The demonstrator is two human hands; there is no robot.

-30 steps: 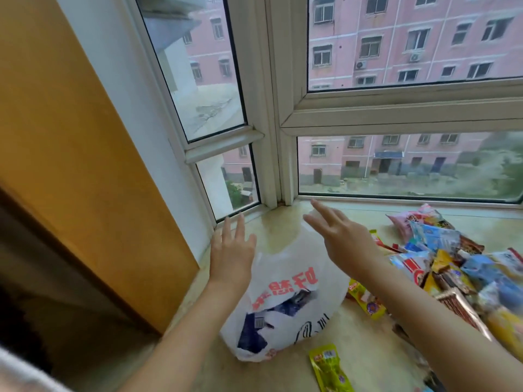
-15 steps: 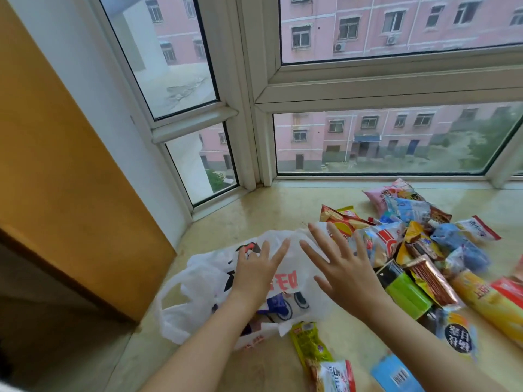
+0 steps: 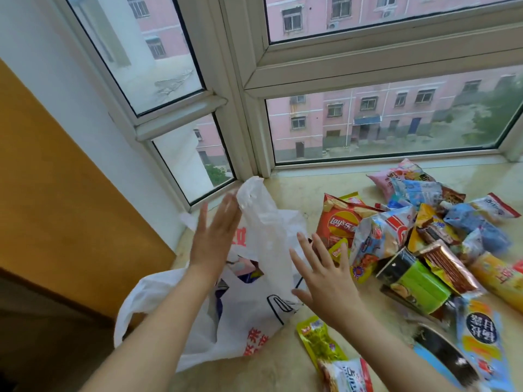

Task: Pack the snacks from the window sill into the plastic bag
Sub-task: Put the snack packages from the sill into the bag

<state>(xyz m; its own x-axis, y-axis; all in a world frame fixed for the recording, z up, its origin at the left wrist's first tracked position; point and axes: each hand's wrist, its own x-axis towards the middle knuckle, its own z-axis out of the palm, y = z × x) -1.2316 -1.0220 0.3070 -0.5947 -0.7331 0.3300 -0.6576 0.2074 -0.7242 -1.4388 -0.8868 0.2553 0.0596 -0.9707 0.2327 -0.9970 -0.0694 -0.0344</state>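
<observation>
Now, bag: our flat, straight-fingered left hand (image 3: 213,239) and right hand (image 3: 325,278) flank the plastic bag (image 3: 254,301), gripping nothing.
Hidden: snack pile (image 3: 418,241) cropped at right.

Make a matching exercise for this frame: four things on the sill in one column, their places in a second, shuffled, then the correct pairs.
Things:
1. plastic bag
2. Lay's chip bag
3. pink snack pack
4. green-yellow sachet

Places:
A. farthest back, near the window frame
B. between the two hands, on the left part of the sill
C. alone on the near sill, just right of the bag's bottom
D. left edge of the snack pile, beyond the right hand

Pairs: 1-B, 2-D, 3-A, 4-C
</observation>
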